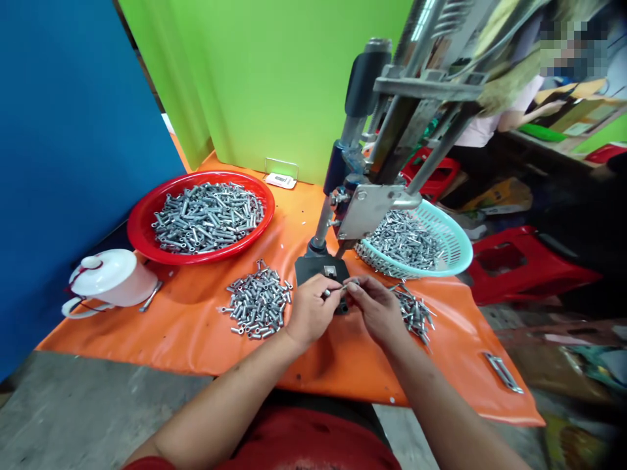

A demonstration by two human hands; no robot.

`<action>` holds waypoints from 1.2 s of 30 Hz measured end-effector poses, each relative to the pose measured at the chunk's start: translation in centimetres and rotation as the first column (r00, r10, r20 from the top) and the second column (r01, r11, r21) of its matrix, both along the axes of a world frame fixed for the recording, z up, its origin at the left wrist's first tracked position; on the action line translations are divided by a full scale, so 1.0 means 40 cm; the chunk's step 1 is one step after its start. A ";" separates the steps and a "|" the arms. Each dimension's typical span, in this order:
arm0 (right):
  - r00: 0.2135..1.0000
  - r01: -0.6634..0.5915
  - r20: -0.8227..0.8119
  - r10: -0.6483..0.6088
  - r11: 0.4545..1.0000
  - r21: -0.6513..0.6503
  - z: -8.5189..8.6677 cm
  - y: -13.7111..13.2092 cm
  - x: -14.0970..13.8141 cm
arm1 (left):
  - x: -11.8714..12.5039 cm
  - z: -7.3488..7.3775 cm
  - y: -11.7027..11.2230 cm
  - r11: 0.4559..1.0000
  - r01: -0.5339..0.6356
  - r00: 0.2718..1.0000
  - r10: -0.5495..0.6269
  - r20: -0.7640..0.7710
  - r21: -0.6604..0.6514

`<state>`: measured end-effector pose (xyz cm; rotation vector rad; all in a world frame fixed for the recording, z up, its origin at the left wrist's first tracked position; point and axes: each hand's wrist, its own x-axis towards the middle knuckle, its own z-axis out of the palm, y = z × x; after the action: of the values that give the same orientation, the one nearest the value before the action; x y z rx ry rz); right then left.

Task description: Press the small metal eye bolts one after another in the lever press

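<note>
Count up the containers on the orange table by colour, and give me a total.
Red: 1, basin
Teal: 1, basket
White: 1, lidded pot
Total: 3

Workshop: hand press (372, 196), basins of metal parts (208, 215)

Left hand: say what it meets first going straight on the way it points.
The left hand points right, at the small metal part it pinches, then at once the right hand facing it; the press base behind looks close, depth unclear.
</note>
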<state>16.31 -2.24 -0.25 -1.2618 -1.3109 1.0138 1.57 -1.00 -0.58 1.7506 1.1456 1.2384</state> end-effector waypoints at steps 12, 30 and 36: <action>0.799 -0.268 0.599 0.050 0.922 0.281 0.090 0.118 0.010 | 0.005 -0.041 0.082 0.991 -0.129 0.991 0.130 0.037 -0.034; 0.664 -0.438 0.742 0.090 0.851 0.289 0.106 0.154 0.025 | 0.005 -0.041 0.079 0.992 -0.122 0.992 0.123 0.034 -0.026; 0.685 -0.409 0.724 0.079 0.864 0.292 0.091 0.137 0.010 | 0.014 -0.028 0.079 0.993 -0.121 0.992 0.120 -0.031 -0.017</action>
<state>16.70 3.26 3.41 -1.1540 -2.2145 0.3404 2.11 2.16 -1.72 1.7121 1.2927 1.2715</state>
